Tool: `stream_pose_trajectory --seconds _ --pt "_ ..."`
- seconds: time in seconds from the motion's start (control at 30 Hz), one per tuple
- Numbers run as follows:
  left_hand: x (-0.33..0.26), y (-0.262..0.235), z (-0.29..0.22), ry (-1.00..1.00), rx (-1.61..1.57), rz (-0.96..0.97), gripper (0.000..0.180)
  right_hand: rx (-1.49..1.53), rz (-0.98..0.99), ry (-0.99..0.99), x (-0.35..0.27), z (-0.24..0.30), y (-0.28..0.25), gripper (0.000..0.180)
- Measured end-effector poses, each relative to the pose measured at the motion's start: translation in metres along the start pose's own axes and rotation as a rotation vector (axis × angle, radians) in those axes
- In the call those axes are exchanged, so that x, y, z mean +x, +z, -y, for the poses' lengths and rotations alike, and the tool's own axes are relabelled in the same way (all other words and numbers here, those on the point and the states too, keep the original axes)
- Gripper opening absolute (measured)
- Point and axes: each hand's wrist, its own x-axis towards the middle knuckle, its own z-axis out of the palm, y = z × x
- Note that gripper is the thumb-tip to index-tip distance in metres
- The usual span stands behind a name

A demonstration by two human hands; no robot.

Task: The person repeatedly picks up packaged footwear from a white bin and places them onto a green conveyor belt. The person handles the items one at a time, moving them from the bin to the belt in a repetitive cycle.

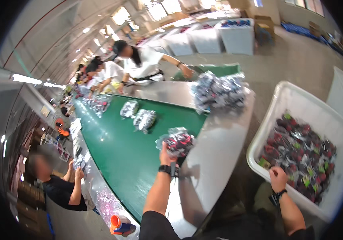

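My left hand (166, 155) is closed on a clear plastic bag (179, 142) of dark, red and white goods, held over the edge where the green conveyor belt (119, 160) meets the metal table. On the right, my right hand (278, 179) is curled closed beside the near rim of a white bin (282, 90); nothing shows in its fingers. Inside that bin lies a heap of clear bags (299, 154) with dark, red and green contents. Two bagged bundles in black and white, one nearer (144, 120) and one farther (129, 109), rest on the belt.
A pile of clear bags (219, 92) covers the metal table's far corner (223, 132). An orange and blue tape dispenser (120, 225) stands near the belt's left edge. One co-worker (61, 186) handles a bag on the left; others (139, 60) work across the belt. White bins (235, 38) line the back.
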Motion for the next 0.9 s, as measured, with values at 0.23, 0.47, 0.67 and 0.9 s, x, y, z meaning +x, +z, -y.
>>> stream_pose_trajectory --seconds 0.23,0.47,0.67,0.9 --pt "0.006 0.003 0.000 0.016 0.094 -0.325 0.047 0.062 0.034 -0.005 -0.003 -0.002 -0.008 0.021" --pt "-0.083 0.081 -0.022 -0.075 -0.106 -0.060 0.049 0.419 0.164 0.146 0.012 -0.027 -0.017 0.021" --pt "-0.160 0.127 -0.010 -0.260 -0.010 0.147 0.044 0.589 0.199 0.093 0.018 0.005 -0.026 0.020" --pt "-0.220 0.153 0.052 -0.451 0.022 0.337 0.052 1.077 0.778 0.383 0.004 0.098 -0.054 0.046"
